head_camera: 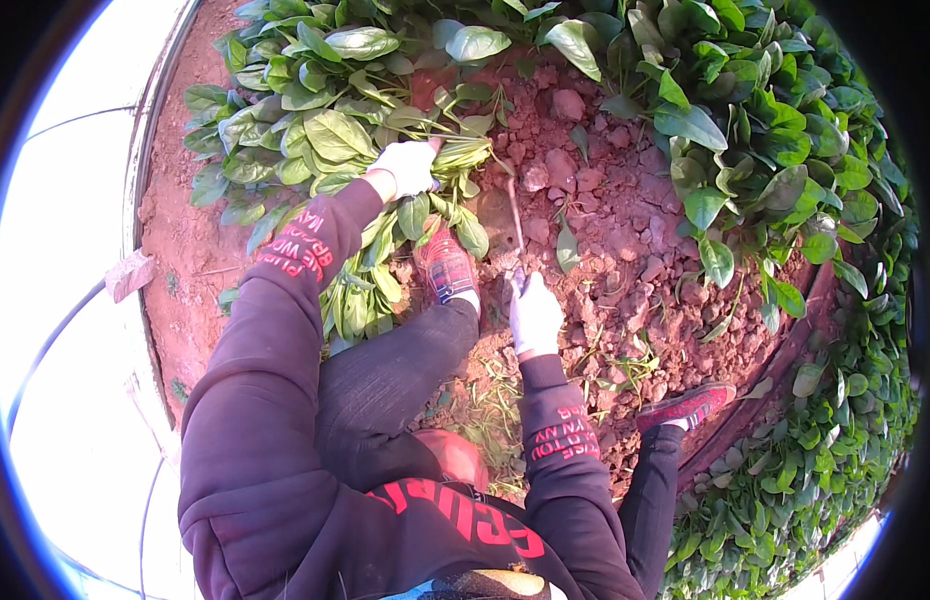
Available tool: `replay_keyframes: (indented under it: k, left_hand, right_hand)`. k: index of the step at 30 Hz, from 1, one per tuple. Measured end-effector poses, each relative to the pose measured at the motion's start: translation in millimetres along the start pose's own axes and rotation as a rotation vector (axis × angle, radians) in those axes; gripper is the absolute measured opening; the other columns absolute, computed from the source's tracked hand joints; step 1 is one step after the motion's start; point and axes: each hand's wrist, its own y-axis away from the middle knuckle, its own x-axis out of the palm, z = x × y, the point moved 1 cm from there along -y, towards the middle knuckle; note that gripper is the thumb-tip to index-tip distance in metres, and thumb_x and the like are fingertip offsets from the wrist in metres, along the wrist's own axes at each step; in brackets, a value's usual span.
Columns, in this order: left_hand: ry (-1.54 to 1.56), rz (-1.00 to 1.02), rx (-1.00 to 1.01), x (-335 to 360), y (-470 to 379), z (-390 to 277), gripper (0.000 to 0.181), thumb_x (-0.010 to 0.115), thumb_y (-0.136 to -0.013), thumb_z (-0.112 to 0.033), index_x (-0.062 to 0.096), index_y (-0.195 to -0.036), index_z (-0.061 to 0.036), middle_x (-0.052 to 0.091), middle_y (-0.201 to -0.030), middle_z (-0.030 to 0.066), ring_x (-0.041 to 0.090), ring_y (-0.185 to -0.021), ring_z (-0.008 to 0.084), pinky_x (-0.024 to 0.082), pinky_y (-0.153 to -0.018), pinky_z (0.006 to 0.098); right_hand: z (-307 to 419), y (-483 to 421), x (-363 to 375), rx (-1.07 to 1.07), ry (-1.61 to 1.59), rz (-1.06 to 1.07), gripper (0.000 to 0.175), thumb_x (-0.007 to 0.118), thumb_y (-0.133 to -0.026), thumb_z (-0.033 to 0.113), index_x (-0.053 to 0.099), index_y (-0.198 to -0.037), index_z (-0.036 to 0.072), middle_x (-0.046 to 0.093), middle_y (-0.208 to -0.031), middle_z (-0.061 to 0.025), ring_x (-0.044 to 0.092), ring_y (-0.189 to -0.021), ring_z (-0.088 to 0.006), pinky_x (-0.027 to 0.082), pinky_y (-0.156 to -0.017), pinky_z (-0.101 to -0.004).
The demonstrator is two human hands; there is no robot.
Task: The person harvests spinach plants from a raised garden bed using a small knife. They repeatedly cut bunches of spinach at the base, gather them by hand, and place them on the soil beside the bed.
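My left hand, in a white glove, grips a bunch of cut leafy greens that look like spinach by the stems. The leaves spread to the left and below the glove, over my shoe. In my right hand, also gloved in white, is the handle of a slim hand tool. Its thin shaft points up the view over the crumbled soil, with the tip close to the stem ends. The tool's exact kind is unclear. More loose greens lie beside my left shin.
Standing leafy plants fill the top and right. Reddish clods and leaf scraps cover the ground between my feet. A brick-like block sits on the left border by a dark cable. Beneath me is a red rounded object.
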Motion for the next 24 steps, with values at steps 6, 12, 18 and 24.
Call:
replay_keyframes:
  k: [6, 12, 18, 24]
  left_hand:
    - [-0.159, 0.052, 0.009, 6.2, 14.2, -12.0, 0.086, 0.074, -0.075, -0.046, 0.04, -0.138, 0.0021, 0.064, -0.106, 0.0225, 0.062, -0.104, 0.0349, 0.044, -0.096, 0.0428]
    - [-0.369, -0.21, 0.032, 46.2, 20.4, -9.9, 0.081, 0.07, -0.075, -0.047, 0.043, -0.137, -0.002, 0.062, -0.111, 0.0197, 0.058, -0.11, 0.0357, 0.029, -0.11, 0.0522]
    - [-0.492, -0.315, 0.137, 65.3, 28.4, 2.2, 0.034, 0.042, -0.094, -0.016, 0.058, -0.123, -0.0099, 0.062, -0.114, 0.0143, 0.056, -0.113, 0.0315, 0.025, -0.112, 0.0538]
    - [-0.495, -0.454, 0.165, 75.0, 28.8, 16.2, 0.041, 0.043, -0.091, -0.014, 0.053, -0.13, -0.0073, 0.06, -0.115, 0.0155, 0.056, -0.114, 0.0319, 0.026, -0.113, 0.0521]
  right_hand:
    - [-21.1, 26.4, 23.0, -0.02, 0.018, 0.068, 0.036, 0.05, -0.097, 0.042, 0.056, -0.1, 0.007, 0.066, -0.072, -0.0206, 0.066, -0.069, -0.0395, 0.051, -0.064, -0.0493]
    - [-3.2, 12.2, 33.6, -0.09, -0.021, -0.01, 0.032, 0.048, -0.098, 0.039, 0.058, -0.1, 0.008, 0.067, -0.071, -0.0178, 0.066, -0.065, -0.0369, 0.052, -0.06, -0.0473]
    - [-31.1, 2.9, 32.2, -0.216, 0.111, -0.047, 0.03, 0.048, -0.098, 0.036, 0.056, -0.092, 0.007, 0.064, -0.064, -0.0164, 0.065, -0.06, -0.0374, 0.051, -0.057, -0.0481]
    - [-59.8, 33.5, 20.4, -0.108, 0.087, 0.058, 0.036, 0.051, -0.097, 0.041, 0.056, -0.088, 0.007, 0.064, -0.067, -0.0199, 0.064, -0.066, -0.041, 0.05, -0.06, -0.0508]
